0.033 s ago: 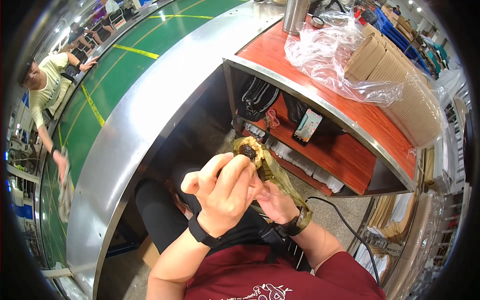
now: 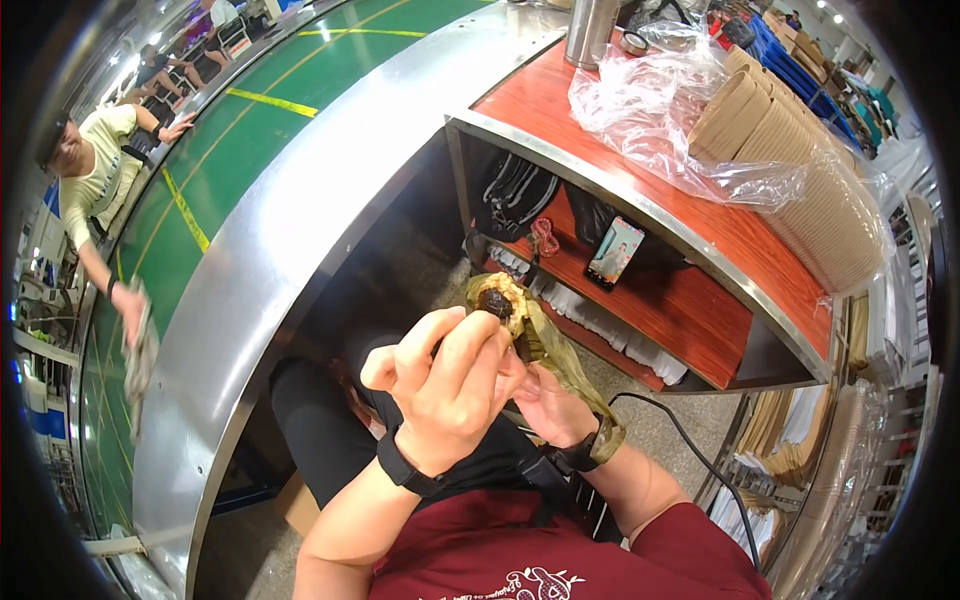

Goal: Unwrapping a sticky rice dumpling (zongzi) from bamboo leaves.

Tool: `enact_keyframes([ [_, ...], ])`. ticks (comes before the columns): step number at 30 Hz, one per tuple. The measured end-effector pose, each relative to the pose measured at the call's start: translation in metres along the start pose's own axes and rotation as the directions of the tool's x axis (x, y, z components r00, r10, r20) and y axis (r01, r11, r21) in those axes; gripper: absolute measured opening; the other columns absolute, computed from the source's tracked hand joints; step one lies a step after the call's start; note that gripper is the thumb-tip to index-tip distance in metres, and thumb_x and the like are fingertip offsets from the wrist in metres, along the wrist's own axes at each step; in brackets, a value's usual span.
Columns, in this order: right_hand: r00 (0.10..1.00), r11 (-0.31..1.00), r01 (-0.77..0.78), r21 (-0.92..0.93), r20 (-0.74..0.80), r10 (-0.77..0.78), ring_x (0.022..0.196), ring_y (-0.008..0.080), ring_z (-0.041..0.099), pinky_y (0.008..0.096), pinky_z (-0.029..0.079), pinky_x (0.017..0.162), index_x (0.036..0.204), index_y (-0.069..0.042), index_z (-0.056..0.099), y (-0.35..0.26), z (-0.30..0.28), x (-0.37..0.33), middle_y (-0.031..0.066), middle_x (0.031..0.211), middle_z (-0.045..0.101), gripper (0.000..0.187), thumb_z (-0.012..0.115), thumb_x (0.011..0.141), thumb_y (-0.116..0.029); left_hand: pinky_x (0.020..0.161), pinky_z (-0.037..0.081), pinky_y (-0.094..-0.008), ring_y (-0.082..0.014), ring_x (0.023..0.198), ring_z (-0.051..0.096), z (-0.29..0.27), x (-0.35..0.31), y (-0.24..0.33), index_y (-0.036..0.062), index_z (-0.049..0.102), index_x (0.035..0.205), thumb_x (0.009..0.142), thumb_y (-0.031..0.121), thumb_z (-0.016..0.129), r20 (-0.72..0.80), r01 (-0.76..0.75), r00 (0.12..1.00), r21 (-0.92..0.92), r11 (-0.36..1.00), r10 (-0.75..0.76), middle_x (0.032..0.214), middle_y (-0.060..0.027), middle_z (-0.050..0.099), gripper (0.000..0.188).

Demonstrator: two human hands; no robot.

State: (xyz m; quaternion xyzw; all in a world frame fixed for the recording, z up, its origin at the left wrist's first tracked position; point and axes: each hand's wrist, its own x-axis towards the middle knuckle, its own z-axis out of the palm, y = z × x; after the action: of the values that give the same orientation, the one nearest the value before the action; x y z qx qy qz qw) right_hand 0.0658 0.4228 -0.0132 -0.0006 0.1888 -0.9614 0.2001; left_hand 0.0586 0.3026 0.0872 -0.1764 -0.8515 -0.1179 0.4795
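Note:
A rice dumpling (image 2: 515,296) in a partly peeled leaf is held up in front of me, its top bare, with pale yellowish rice and a dark round piece of filling. My left hand (image 2: 450,385) is curled closed against its near left side, fingers bent; the fingertips are partly hidden. Beneath it my right hand (image 2: 553,402) grips the lower part, where the hands meet. The long green-brown leaf (image 2: 560,360) trails down past the right hand to its wrist.
A metal-edged bench curves around me, with a lit phone (image 2: 615,252) propped on its inner shelf. On the red top (image 2: 545,100) stand a steel flask (image 2: 592,32), crumpled clear plastic (image 2: 650,110) and stacked brown cartons (image 2: 800,170). Across the green belt (image 2: 270,140), a co-worker holds a grey cloth (image 2: 141,365).
The co-worker's hand with the cloth has shifted slightly to the right and up. My hands and the rice dumpling look almost unmoved.

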Motion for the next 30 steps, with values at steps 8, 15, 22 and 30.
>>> enact_keyframes([
  [8, 0.972, 0.937, 0.168, -0.306, -0.106, -0.209, 0.065, 0.011, 0.056, 0.0217, 0.046, 0.052, 0.102, -0.001, 0.055, -0.005, 0.027, 0.001, 0.005, 0.086, 0.059, 0.018, 0.05, 0.086, -0.005, 0.077, 0.025, -0.0338, -0.016, 0.09, 0.049, -0.003, -0.023, 0.018, 0.0145, 0.062, 0.07, 0.045, 0.017, 0.065, 0.073, 0.014, 0.997, -0.035, 0.999, -0.011, 0.085, 0.0073, 0.056, 0.025],
  [15, 0.97, 0.93, 0.212, -0.3, -0.055, -0.239, 0.067, 0.0081, 0.054, 0.0201, 0.044, 0.053, 0.102, -0.001, 0.055, 0.001, 0.018, -0.005, 0.0037, 0.086, 0.059, 0.019, 0.054, 0.085, -0.011, 0.077, 0.025, -0.0349, -0.0159, 0.089, 0.049, -0.001, -0.037, 0.027, 0.0151, 0.062, 0.074, 0.045, 0.018, 0.064, 0.03, -0.005, 1.0, -0.028, 1.0, 0.006, 0.087, 0.0073, 0.055, 0.029],
  [22, 0.965, 0.96, 0.162, -0.228, -0.167, -0.202, 0.069, 0.0057, 0.049, 0.0203, 0.038, 0.055, 0.091, -0.005, 0.055, 0.001, 0.019, -0.003, -0.0004, 0.076, 0.055, 0.019, 0.056, 0.086, -0.023, 0.078, 0.027, -0.0329, -0.0162, 0.092, 0.046, -0.006, -0.041, 0.029, 0.021, 0.062, 0.071, 0.052, 0.022, 0.069, 0.036, -0.001, 0.999, 0.024, 1.0, 0.0, 0.092, 0.007, 0.051, 0.02],
  [30, 0.987, 0.991, -0.052, -0.126, -0.157, 0.032, 0.049, 0.0023, 0.027, 0.0188, 0.024, 0.047, 0.079, -0.013, 0.049, -0.009, 0.02, -0.002, -0.0078, 0.06, 0.035, 0.024, 0.053, 0.088, -0.034, 0.083, 0.034, -0.0362, -0.0267, 0.098, 0.043, -0.018, -0.038, 0.012, 0.0126, 0.062, 0.085, 0.051, 0.009, 0.074, 0.142, 0.252, 0.963, -0.173, 0.952, -0.229, 0.103, -0.0062, 0.048, 0.037],
])
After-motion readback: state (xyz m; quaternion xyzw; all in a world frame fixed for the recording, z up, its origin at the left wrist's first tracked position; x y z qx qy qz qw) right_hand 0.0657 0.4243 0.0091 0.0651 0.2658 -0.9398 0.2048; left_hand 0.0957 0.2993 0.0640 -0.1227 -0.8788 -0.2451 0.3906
